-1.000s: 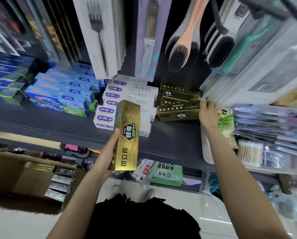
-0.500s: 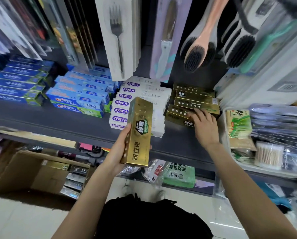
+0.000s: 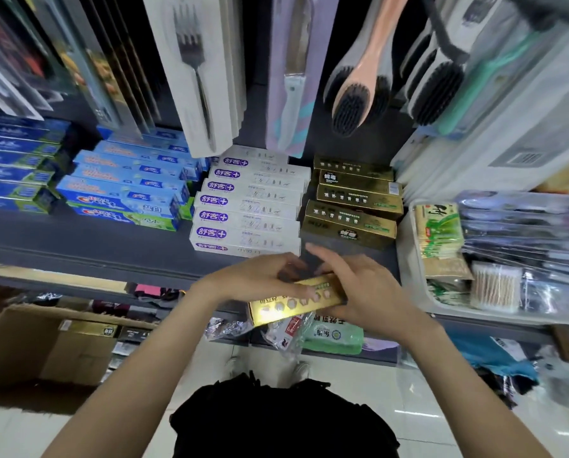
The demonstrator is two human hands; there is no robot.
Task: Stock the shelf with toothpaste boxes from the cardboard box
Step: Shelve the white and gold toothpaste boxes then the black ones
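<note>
The left hand [image 3: 256, 280] and right hand [image 3: 362, 292] cover the far side of the gold toothpaste box [image 3: 293, 304]. The cardboard box [image 3: 45, 348], lower left, is cut by the frame edge. Right-edge packets [image 3: 524, 233] are blurred.

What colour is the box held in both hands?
Gold box, seen in the head view.

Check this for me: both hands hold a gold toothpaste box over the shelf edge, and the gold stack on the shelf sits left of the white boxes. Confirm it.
Not quite. In the head view the gold stack sits right of the white boxes, not left. The rest holds: the left hand and right hand both hold the gold box over the shelf edge.
</note>
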